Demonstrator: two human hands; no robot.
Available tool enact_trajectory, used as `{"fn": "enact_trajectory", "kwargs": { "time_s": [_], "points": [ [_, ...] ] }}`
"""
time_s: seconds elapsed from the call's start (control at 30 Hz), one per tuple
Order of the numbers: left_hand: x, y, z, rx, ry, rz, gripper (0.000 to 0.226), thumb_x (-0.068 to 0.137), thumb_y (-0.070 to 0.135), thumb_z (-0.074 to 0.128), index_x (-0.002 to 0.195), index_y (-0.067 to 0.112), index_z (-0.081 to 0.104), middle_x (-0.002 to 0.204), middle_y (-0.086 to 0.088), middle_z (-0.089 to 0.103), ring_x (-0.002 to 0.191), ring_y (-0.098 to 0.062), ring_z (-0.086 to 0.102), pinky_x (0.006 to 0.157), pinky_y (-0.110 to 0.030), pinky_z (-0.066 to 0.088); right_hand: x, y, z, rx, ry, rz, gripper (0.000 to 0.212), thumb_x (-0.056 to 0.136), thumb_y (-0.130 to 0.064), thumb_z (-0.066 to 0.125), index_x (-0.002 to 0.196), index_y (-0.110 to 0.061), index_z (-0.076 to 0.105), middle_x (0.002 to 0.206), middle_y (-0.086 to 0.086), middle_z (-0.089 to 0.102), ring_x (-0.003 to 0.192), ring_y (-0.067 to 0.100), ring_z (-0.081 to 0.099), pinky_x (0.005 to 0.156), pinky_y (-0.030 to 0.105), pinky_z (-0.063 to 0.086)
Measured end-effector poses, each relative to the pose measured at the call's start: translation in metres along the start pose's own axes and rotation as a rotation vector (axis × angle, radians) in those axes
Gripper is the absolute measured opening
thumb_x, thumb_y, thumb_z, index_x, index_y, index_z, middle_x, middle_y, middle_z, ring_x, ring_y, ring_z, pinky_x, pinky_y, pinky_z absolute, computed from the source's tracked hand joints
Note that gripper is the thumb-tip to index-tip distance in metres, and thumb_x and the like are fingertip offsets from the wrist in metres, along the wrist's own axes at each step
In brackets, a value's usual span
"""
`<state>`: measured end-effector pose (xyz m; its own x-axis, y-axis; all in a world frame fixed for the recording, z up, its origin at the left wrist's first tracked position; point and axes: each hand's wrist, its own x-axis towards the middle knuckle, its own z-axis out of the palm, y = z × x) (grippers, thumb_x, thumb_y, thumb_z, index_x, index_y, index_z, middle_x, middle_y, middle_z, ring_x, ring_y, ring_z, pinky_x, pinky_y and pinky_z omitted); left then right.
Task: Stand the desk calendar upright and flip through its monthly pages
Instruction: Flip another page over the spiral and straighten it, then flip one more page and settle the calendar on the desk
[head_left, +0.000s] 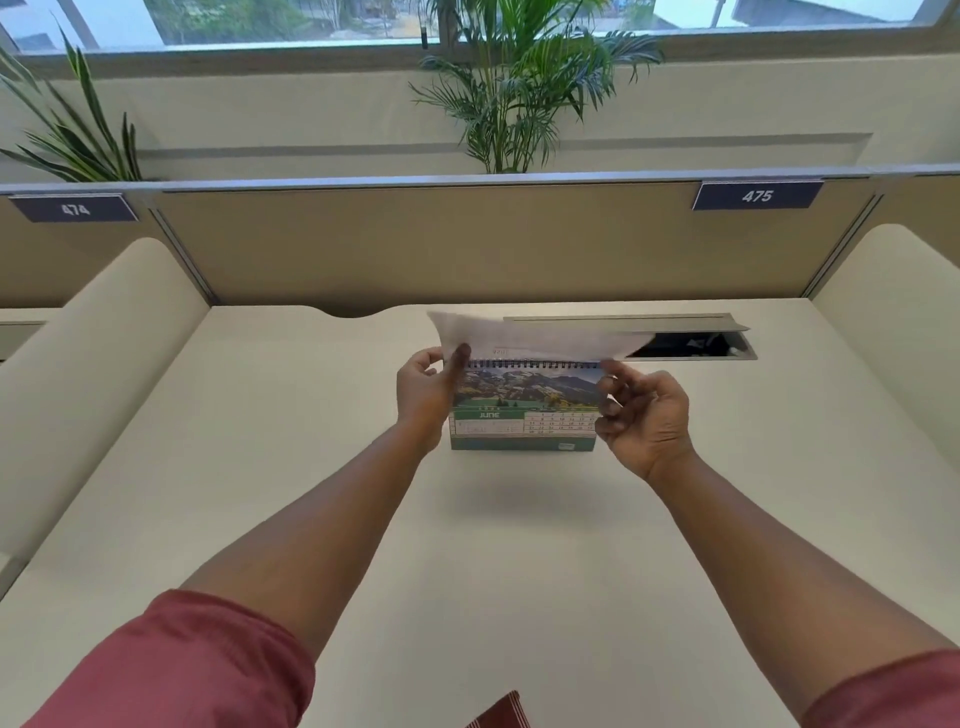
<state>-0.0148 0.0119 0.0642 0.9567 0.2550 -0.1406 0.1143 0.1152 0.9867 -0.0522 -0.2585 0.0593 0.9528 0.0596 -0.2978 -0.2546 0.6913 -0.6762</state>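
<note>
A spiral-bound desk calendar stands upright on the white desk, showing a mountain photo and the green JUNE page. One page is lifted over the spiral, blurred, nearly level above the calendar. My left hand grips the calendar's upper left corner, thumb on the lifted page's edge. My right hand is at the calendar's right side, fingers curled and apart just under the raised page; whether they touch it is unclear.
An open cable hatch with a raised grey lid lies in the desk just behind the calendar. Beige partition panels with number tags 474 and 475 close the back. Curved white dividers flank both sides. A red striped item lies at the near edge.
</note>
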Motion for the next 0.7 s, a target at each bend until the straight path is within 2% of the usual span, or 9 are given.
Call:
{"fn": "enact_trajectory", "kwargs": {
  "time_s": [0.13,0.27,0.33,0.37,0.43,0.5,0.6,0.67,0.7],
  "points": [
    [0.012,0.002,0.009,0.154,0.148,0.001,0.024,0.095,0.032,0.072,0.099,0.009,0.066,0.094,-0.005,0.075,0.084,-0.021,0.075,0.055,-0.023,0.057,0.008,-0.004,0.018,-0.292,0.156,-0.11,0.033,0.085,-0.027,0.065,0.116,-0.024,0.078,0.069,-0.001,0.06,0.05,0.009,0.036,0.044,0.025,0.022],
    [0.016,-0.002,0.011,0.213,0.189,0.001,0.026,0.091,0.034,0.073,0.111,0.021,0.061,0.103,-0.004,0.071,0.095,-0.024,0.073,0.08,-0.044,0.064,0.017,0.0,0.021,-0.586,0.254,-0.203,0.041,0.09,-0.006,0.047,0.117,-0.027,0.071,0.062,-0.003,0.061,0.044,0.005,0.042,0.038,0.02,0.03],
    [0.016,-0.005,0.011,0.256,0.175,0.042,0.023,0.092,0.035,0.07,0.11,0.022,0.065,0.111,-0.005,0.069,0.102,-0.026,0.071,0.086,-0.049,0.062,0.018,0.003,0.02,-0.682,0.273,-0.237,0.033,0.094,-0.009,0.048,0.114,-0.027,0.067,0.073,-0.002,0.068,0.045,0.002,0.054,0.037,0.018,0.038],
    [0.016,-0.006,0.011,0.272,0.161,0.067,0.016,0.094,0.036,0.068,0.103,0.022,0.068,0.112,-0.006,0.07,0.104,-0.028,0.07,0.085,-0.049,0.062,0.019,0.004,0.02,-0.736,0.277,-0.249,0.028,0.096,-0.013,0.048,0.112,-0.027,0.066,0.082,0.001,0.07,0.051,0.001,0.062,0.038,0.019,0.042],
    [0.015,-0.007,0.01,0.317,0.124,0.097,0.022,0.097,0.039,0.062,0.084,0.022,0.068,0.102,-0.01,0.074,0.097,-0.031,0.073,0.075,-0.047,0.064,0.023,0.006,0.018,-0.855,0.279,-0.264,0.018,0.096,-0.021,0.049,0.103,-0.031,0.063,0.093,0.004,0.071,0.074,0.011,0.072,0.044,0.027,0.051],
    [0.015,-0.01,0.008,0.367,0.081,0.084,0.039,0.099,0.047,0.056,0.082,0.013,0.067,0.094,-0.015,0.075,0.091,-0.033,0.074,0.074,-0.048,0.06,0.03,0.007,0.016,-0.941,0.296,-0.261,0.014,0.093,-0.028,0.05,0.097,-0.034,0.061,0.095,0.003,0.071,0.086,0.02,0.07,0.053,0.036,0.059],
    [0.016,-0.017,0.002,0.364,0.009,-0.007,0.059,0.099,0.061,0.047,0.091,0.005,0.064,0.089,-0.011,0.077,0.08,-0.023,0.074,0.064,-0.037,0.056,0.037,0.01,0.011,-1.022,0.339,-0.225,0.019,0.09,-0.032,0.049,0.103,-0.03,0.062,0.096,0.0,0.072,0.087,0.018,0.068,0.054,0.034,0.055],
    [0.014,-0.02,0.0,0.358,-0.05,-0.066,0.064,0.097,0.071,0.04,0.095,0.012,0.063,0.089,-0.003,0.077,0.075,-0.011,0.074,0.058,-0.023,0.052,0.039,0.014,0.005,-1.048,0.359,-0.198,0.019,0.09,-0.032,0.049,0.103,-0.028,0.062,0.096,-0.002,0.072,0.085,0.017,0.066,0.054,0.031,0.051],
    [0.013,-0.022,-0.001,0.36,-0.078,-0.091,0.068,0.095,0.077,0.035,0.098,0.014,0.063,0.093,-0.002,0.077,0.08,-0.011,0.074,0.062,-0.023,0.053,0.04,0.016,0.001,-1.057,0.371,-0.186,0.018,0.092,-0.031,0.049,0.105,-0.028,0.062,0.096,-0.003,0.072,0.085,0.016,0.065,0.055,0.031,0.05]
  ]
}}
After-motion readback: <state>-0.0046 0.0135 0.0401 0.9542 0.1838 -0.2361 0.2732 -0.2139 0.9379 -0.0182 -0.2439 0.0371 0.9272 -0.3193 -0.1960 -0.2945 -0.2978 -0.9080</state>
